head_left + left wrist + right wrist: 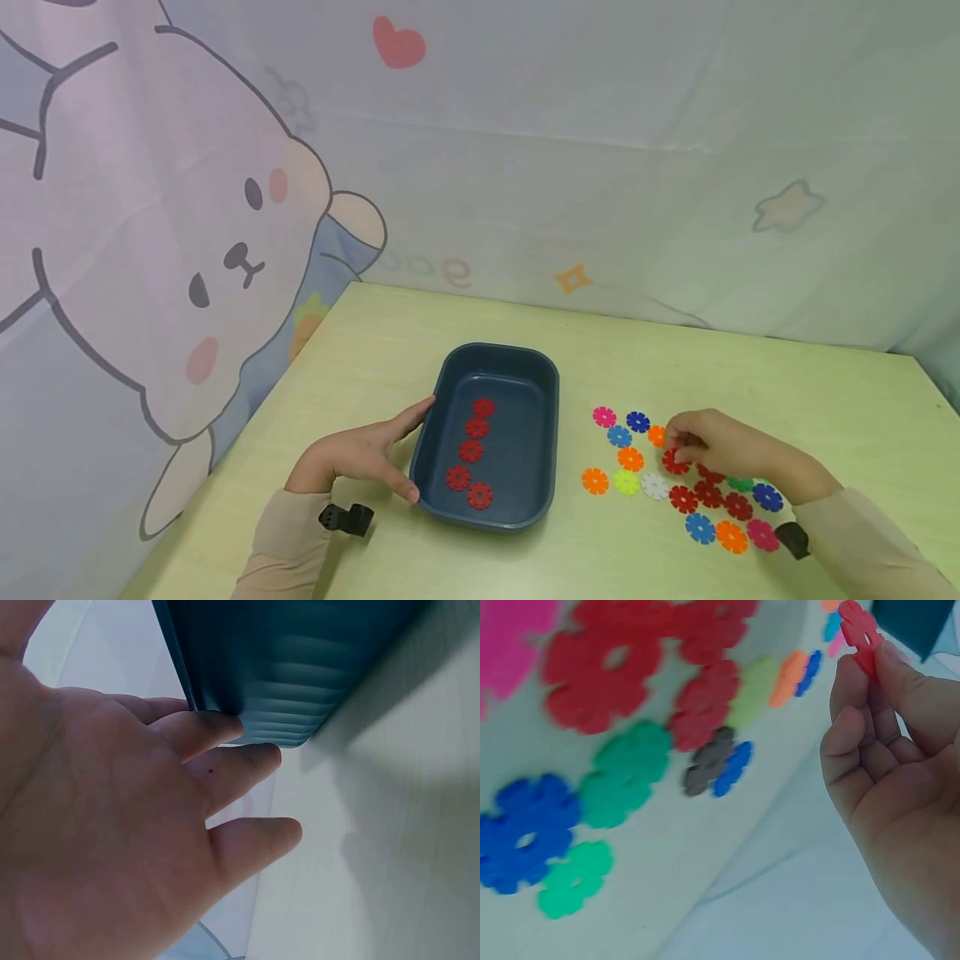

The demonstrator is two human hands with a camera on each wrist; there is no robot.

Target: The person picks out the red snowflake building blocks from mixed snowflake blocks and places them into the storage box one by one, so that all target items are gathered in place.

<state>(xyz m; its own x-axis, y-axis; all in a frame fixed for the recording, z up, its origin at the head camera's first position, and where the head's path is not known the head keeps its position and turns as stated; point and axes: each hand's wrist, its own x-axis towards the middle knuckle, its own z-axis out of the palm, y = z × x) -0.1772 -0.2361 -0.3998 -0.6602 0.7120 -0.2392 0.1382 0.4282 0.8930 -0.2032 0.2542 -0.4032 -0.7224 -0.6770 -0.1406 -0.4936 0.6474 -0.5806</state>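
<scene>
Left hand (352,452): fingers extended and spread, touching left side of dark blue tray (528,433). Right hand (723,443): thumb and fingertip pinch red notched disc (854,627), located right of tray, over scattered group. Tray contents: five red discs (470,451) in uneven column. Table (637,358): loose discs (631,459) in mixed colours lie around and below right hand.
</scene>
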